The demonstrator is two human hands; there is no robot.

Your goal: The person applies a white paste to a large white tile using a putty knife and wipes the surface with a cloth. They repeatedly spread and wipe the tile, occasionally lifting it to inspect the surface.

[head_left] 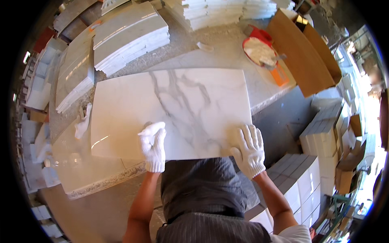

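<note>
The glossy, grey-veined white tile [125,107] lies flat on the counter [83,172], its near right corner apparently jutting past the edge. The gloved right hand [249,150] is spread on that corner; the left hand [155,150] is curled at the near edge, whether pinching something I cannot tell. The tile looks heavy, stiff, slick and brittle, best gripped two-handed by opposite edges, sparing the corners.

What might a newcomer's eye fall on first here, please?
Probably the glossy, grey-veined white slab in the middle. Near its front edge, the gloved left hand seems to hold a white wad; the right hand rests at its right corner. Upper right, a red bowl holds pale paste.
</note>
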